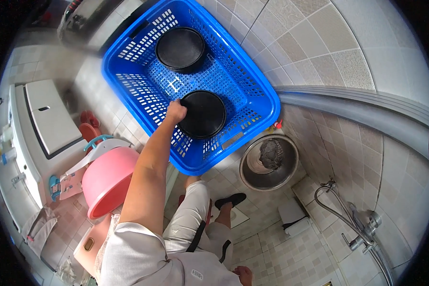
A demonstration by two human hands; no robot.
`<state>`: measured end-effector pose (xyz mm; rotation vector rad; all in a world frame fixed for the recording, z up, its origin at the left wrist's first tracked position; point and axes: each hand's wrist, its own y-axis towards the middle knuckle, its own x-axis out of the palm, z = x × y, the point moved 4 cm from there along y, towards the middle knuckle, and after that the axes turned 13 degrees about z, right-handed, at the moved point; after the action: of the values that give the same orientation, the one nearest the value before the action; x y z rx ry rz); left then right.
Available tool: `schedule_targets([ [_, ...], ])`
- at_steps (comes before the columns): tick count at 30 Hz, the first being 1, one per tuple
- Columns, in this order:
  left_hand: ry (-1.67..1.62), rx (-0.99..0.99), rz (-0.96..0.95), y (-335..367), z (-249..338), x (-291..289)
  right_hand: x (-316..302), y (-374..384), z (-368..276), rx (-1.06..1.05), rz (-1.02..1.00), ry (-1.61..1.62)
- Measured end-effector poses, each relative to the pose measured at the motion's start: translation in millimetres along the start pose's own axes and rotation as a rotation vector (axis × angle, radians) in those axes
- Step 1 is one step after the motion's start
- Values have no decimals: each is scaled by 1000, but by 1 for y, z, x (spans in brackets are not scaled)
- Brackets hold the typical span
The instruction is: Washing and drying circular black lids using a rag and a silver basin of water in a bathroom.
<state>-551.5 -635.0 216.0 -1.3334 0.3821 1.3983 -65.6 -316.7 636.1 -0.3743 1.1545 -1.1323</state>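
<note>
A large blue plastic laundry basket (pixel 267 102) with slotted walls stands in front of me. Inside it rest two round, black, shallow pans: the far pan (pixel 180 47) looks like a stack, and the near pan (pixel 204 114) lies closer to me. My left hand (pixel 177 110) reaches over the basket's left wall, with its fingers closed on the left rim of the near pan. At the lower edge hangs my right hand (pixel 243 275), its fingers curled, with nothing visible in it; part of it is cut off.
A metal basin (pixel 252 174) holding a dark, wet-looking cloth (pixel 271 153) stands right of the basket. Left of my arm are a pink tub (pixel 107 181) and a white washing machine (pixel 50 112). A shower tap with hose (pixel 362 233) is on the right wall.
</note>
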Motion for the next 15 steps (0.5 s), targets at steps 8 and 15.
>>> schedule_targets([
  [8,126,-29,-53,-27,21,2,13,124,81,-227,-12,-108],
  [15,277,-79,-171,-6,18,-3,12,156,137,-53,-21,414],
])
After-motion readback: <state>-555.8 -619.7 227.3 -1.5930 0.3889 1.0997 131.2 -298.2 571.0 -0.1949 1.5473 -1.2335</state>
